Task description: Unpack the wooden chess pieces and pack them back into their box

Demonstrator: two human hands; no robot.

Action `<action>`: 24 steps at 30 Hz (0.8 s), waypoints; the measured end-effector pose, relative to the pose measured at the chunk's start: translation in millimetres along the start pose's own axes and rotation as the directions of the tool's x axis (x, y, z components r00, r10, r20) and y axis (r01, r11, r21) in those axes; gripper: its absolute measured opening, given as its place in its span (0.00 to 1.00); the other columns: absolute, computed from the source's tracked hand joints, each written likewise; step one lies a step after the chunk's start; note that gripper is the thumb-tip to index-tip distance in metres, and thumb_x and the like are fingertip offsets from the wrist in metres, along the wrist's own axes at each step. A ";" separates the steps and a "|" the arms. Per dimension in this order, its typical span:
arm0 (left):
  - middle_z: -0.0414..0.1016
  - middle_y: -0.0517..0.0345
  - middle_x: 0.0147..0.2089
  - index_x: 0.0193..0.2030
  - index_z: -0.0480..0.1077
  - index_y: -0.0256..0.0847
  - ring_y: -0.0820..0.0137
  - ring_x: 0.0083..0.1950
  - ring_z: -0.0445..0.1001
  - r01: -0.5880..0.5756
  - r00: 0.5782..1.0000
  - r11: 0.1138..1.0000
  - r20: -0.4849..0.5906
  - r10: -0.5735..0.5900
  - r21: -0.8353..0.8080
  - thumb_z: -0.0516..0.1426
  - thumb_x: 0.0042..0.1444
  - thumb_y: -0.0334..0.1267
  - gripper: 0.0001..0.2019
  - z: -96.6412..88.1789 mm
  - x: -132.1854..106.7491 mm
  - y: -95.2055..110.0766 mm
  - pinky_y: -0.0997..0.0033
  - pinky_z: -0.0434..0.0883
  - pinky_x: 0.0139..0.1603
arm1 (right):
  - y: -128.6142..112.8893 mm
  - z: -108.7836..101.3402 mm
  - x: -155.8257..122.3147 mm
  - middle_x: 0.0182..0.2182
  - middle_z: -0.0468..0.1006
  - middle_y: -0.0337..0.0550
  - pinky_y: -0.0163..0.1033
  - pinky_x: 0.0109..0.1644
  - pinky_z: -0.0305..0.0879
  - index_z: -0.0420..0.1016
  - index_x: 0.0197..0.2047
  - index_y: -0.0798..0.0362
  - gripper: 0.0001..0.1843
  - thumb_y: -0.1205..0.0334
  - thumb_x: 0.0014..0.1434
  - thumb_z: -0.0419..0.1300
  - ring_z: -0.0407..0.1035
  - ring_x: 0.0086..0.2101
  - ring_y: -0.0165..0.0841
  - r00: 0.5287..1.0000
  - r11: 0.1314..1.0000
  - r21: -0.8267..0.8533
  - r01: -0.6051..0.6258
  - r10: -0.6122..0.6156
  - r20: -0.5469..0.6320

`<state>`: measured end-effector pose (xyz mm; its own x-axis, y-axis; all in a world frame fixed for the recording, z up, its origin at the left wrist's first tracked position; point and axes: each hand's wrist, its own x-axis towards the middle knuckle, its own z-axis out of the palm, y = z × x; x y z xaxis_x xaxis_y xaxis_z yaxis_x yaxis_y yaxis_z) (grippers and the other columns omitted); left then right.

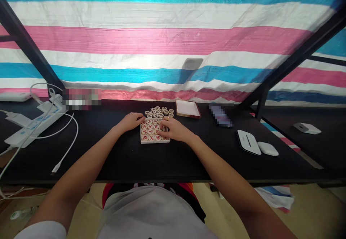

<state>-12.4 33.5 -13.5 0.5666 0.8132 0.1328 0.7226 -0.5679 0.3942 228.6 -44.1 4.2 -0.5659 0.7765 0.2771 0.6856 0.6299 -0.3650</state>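
A shallow white box (155, 142) sits on the black desk, with round Chinese chess pieces marked in red (150, 132) laid in rows inside it. Fingers together, my left hand (133, 120) grips the box's far left corner. Over the box's right side lies my right hand (174, 128), a ring on one finger. Its thumb and fingers are apart and touch the pieces; part of the rows is hidden under it. Just beyond the box, several loose pieces with black marks (157, 111) are heaped.
A box lid (188, 108), inside up, lies behind my right hand. Farther right are a phone (220, 115), a white flat device (248, 142) and a white rounded case (267, 148). A power strip (35, 125) and white cables (67, 152) occupy the left.
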 end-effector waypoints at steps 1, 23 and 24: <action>0.76 0.56 0.32 0.33 0.73 0.41 0.68 0.33 0.70 0.001 1.000 1.000 0.000 -0.001 0.001 0.45 0.60 0.49 0.19 0.1 0.0 -0.1 0.72 0.60 0.31 | 0.8 0.9 0.2 0.33 0.67 0.41 0.36 0.40 0.60 0.69 0.32 0.52 0.10 0.55 0.57 0.61 0.63 0.36 0.33 1.000 1.000 0.001 -0.003 0.003 -0.007; 0.71 0.56 0.26 0.26 0.69 0.41 0.69 0.26 0.67 0.033 0.993 0.999 0.112 -0.037 0.034 0.45 0.59 0.56 0.24 -15.9 -12.4 14.3 0.70 0.56 0.26 | 23.4 0.0 -2.0 0.31 0.70 0.44 0.41 0.35 0.65 0.70 0.38 0.52 0.10 0.58 0.61 0.50 0.64 0.28 0.33 0.807 0.982 0.117 -0.145 0.186 -0.561; 0.73 0.56 0.28 0.29 0.70 0.41 0.68 0.28 0.69 0.042 0.994 0.998 0.098 -0.046 0.043 0.45 0.59 0.57 0.24 -15.0 -12.2 16.9 0.71 0.57 0.27 | 27.6 2.7 1.0 0.35 0.71 0.47 0.42 0.38 0.65 0.71 0.39 0.53 0.10 0.60 0.61 0.50 0.66 0.32 0.34 0.834 0.981 0.091 -0.173 0.195 -0.516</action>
<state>-13.0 15.9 5.2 0.5692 0.8218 0.0246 0.7620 -0.5385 0.3596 245.7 -26.0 -8.0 -0.1021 0.7793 0.6183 0.7291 0.4815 -0.4864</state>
